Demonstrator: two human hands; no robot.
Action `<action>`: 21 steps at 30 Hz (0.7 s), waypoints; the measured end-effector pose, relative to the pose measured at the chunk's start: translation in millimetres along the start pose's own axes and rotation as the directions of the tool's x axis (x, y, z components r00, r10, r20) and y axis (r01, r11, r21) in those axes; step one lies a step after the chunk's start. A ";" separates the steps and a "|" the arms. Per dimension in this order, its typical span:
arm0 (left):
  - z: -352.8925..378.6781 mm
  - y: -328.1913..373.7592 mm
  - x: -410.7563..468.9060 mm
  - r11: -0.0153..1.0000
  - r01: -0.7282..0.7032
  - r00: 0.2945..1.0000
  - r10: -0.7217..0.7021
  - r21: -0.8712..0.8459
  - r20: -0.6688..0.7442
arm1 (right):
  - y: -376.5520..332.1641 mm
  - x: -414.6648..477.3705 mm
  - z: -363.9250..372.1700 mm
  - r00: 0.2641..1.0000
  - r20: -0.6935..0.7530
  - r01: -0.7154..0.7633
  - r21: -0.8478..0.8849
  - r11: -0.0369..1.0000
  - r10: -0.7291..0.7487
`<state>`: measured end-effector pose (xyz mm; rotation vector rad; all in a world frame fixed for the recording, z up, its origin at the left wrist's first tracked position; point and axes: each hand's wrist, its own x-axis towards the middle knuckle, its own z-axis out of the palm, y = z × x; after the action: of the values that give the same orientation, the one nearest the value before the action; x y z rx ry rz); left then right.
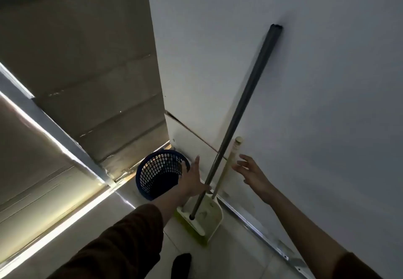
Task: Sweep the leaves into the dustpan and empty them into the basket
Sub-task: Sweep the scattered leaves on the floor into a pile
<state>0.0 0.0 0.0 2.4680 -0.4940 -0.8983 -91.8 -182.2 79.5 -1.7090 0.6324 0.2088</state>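
The right hand (250, 171) has its fingers (241, 165) spread wide, holding nothing, just beside the top of the pale dustpan handle (229, 163), which lies to their left and runs steeply down to the dustpan (209, 217) on the floor. The left hand (192, 180) is open too, its thumb seemingly touching the grey broom pole (239, 113) leaning on the wall. The basket (159, 174) stands left of it. No leaves are in view.

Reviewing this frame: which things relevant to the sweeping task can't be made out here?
- Head view: broom bristles, hidden behind the dustpan.
- Basket contents: too dark behind the mesh.
- Leaves: none discernible on the dim floor.
- Left hand fingers' contact with the broom: unclear.
- Right hand open, near the dustpan handle.
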 end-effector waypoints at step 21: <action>37.9 2.7 111.9 0.859 0.141 0.933 0.052 -0.492 0.357 | -32.3 86.2 37.2 0.996 -0.022 0.086 0.290 0.953 -0.083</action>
<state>54.8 -66.8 -80.6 1.8413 -0.2630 -1.3199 4.2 -168.8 57.6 -1.4496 0.5658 0.0432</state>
